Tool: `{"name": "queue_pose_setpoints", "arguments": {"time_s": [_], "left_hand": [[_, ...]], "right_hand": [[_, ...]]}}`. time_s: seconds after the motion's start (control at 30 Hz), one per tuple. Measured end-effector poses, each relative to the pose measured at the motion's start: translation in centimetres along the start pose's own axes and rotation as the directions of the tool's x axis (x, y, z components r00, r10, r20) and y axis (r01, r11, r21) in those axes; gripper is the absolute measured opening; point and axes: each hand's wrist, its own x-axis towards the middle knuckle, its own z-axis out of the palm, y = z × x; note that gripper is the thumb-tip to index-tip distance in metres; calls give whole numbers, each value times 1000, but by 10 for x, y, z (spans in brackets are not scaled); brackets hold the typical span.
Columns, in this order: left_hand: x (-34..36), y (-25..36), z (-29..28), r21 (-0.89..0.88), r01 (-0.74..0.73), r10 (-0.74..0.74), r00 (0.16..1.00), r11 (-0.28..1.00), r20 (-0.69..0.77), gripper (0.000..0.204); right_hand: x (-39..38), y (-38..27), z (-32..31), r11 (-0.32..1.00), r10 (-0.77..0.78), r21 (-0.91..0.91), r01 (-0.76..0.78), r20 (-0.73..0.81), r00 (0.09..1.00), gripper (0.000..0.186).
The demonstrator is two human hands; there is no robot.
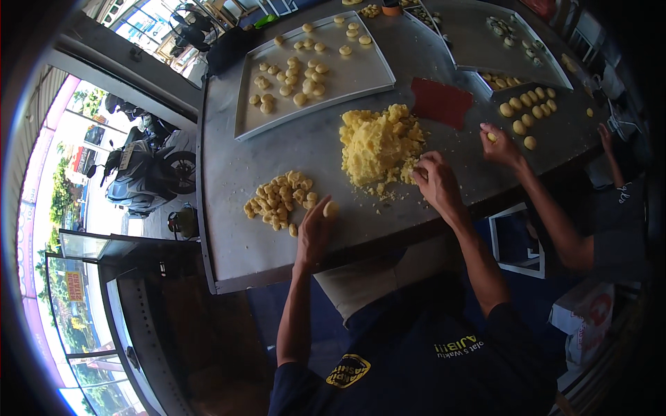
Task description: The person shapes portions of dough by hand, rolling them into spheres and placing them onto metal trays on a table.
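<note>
Grip, left hand [314,232]: fingers curled, closed on one smooth, round, pale-yellow dough ball [331,209] at the thumb side.

Grip, right hand [438,182]: fingers bent down, touching the near right edge of the mound; whether they are pinched on a piece cannot be told.

Mound: one large, crumbly, bright-yellow heap [380,144], on the grey, smooth-faced worktop [223,201]. Lies directly left and to the far side of the right grip, in contact with its fingertips; no clear long axis. Right hand is the nearer; left hand stands apart, to the near left of the heap, with bare surface between. Loose crumbs at its near foot.

Pile: many small, rounded, pale-tan dough lumps [274,199], just left of the left hand.

Tray: one shallow, rectangular, silver metal tray [368,78], far left, bearing yellow balls in loose clusters.

Sheet: one flat, dark-red, four-sided piece [442,103], just beyond the mound, to its right.

Co-worker's hand [505,147]: right of the right hand, well apart, holding a small yellow piece.

Rows: smooth, yellow dough balls [527,109], far right, beyond the co-worker's hand.
</note>
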Motion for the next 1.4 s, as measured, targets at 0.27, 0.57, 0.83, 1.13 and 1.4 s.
{"name": "queue_pose_setpoints", "arguments": {"time_s": [0.27, 0.57, 0.83, 1.13, 1.4], "left_hand": [[7, 0, 20, -887, -6, -108, 992, 462, -64, 48], [4, 6, 23, -972, 49, -57, 998, 228, 37, 34], [-8, 8, 13, -924, 116, -107, 991, 365, 82, 22], [9, -15, 27, -963, 100, 3, 995, 249, 104, 31], [-1, -11, 22, -943, 189, -16, 981, 275, 192, 31]], "right_hand": [[27, 34, 10, 991, -82, 115, 63, 165, 983, 34], [4, 10, 11, 999, -34, -31, 37, 116, 993, 25], [-21, 2, 1, 990, -117, -60, 126, 135, 984, 43], [-35, 14, 15, 985, -168, -50, 167, -7, 986, 48], [-36, 15, 18, 984, -169, -47, 169, 19, 985, 45]]}}
